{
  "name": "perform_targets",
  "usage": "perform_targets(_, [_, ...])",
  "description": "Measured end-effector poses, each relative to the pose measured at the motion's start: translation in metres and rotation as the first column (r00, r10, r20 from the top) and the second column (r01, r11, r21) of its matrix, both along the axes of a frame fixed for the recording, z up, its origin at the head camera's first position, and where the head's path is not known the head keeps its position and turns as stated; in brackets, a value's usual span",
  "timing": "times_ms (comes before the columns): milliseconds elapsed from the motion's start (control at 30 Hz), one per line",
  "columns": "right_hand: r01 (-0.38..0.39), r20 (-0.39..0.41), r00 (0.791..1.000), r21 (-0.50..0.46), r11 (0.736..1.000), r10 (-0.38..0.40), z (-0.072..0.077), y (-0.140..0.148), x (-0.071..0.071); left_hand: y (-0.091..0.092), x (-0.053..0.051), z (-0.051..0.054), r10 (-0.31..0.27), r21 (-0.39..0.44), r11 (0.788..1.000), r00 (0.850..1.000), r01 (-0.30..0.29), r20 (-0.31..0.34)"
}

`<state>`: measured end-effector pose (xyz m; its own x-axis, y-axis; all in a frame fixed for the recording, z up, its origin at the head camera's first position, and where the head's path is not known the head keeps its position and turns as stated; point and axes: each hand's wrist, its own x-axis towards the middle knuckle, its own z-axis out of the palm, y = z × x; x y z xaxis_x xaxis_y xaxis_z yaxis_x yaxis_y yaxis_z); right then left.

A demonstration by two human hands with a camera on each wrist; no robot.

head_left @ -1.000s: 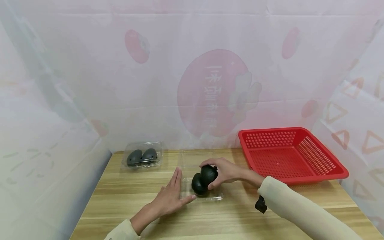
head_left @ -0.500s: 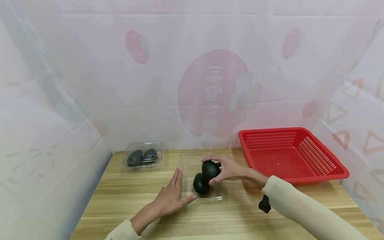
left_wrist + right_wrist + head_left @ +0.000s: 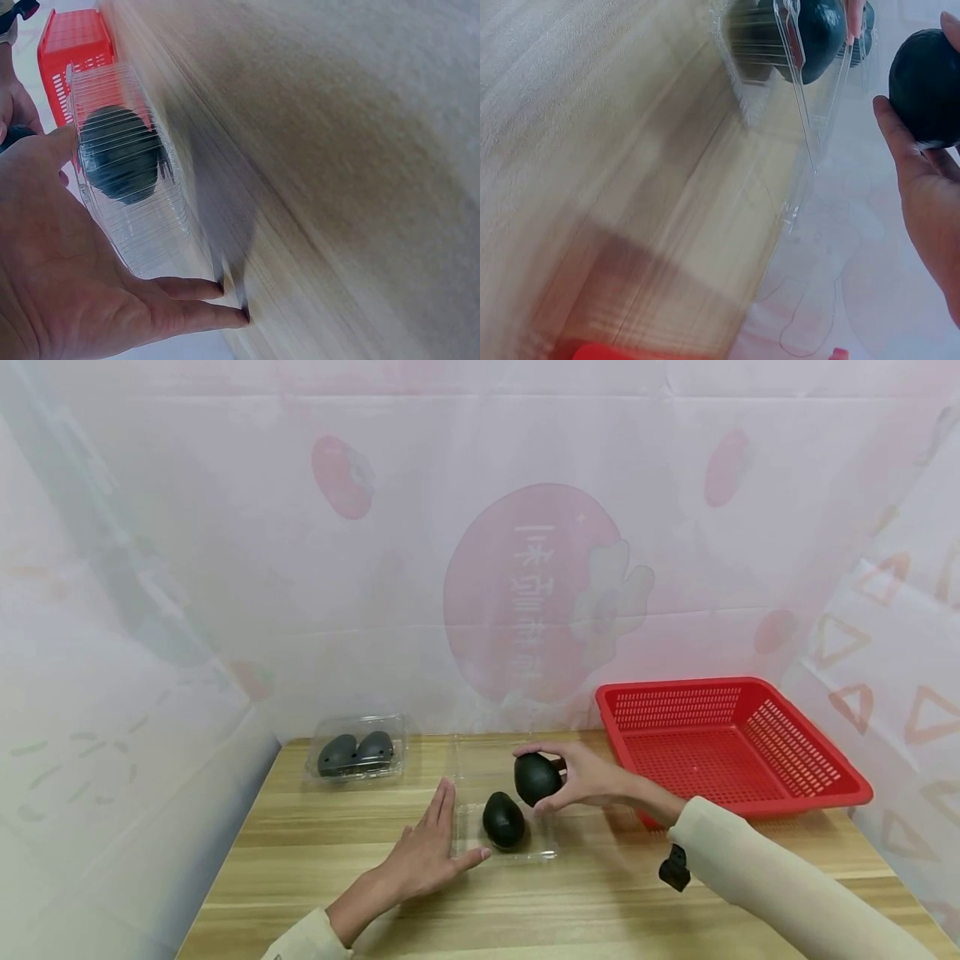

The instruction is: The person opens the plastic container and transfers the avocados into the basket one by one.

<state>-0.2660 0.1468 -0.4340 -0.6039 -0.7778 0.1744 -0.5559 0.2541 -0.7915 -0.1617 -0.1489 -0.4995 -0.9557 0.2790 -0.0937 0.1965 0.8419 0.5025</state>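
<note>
My right hand (image 3: 588, 777) pinches a dark green, avocado-like fruit (image 3: 537, 778) above the right part of an open clear plastic box (image 3: 468, 828). The right wrist view shows this fruit (image 3: 928, 88) between thumb and fingers, clear of the box. A second dark fruit (image 3: 503, 821) lies inside the box; through the ribbed wall it shows in the left wrist view (image 3: 120, 154). My left hand (image 3: 423, 858) is beside the box's left edge with fingers straight, thumb at the near rim and fingertips (image 3: 241, 315) on the table.
A closed clear box (image 3: 405, 752) with two dark fruits (image 3: 355, 753) stands at the table's back left. A red perforated basket (image 3: 697, 768) stands at the back right, near my right forearm. Printed white cloth hangs behind the wooden table (image 3: 300, 860).
My right hand has moved up and to the right with its fruit, which now hangs apart from the fruit in the box. My left hand has stayed in place.
</note>
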Motion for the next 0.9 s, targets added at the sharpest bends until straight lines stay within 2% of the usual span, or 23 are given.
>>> perform_targets(433, [0.009,0.028,1.000,-0.022,1.000,-0.008,0.017,0.016,-0.008,0.000,0.001,0.002,0.000,0.005,1.000,1.000,0.000,0.001])
perform_targets(633, [0.040,0.065,0.997,-0.027,0.999,-0.038,0.026,0.025,-0.011,0.001,0.001,0.002,-0.002,0.006,1.000,1.000,0.002,0.002])
perform_targets(900, [0.088,0.053,0.995,0.008,0.996,-0.088,0.032,0.035,-0.014,0.000,0.001,0.001,-0.003,0.007,1.000,1.000,0.003,-0.008])
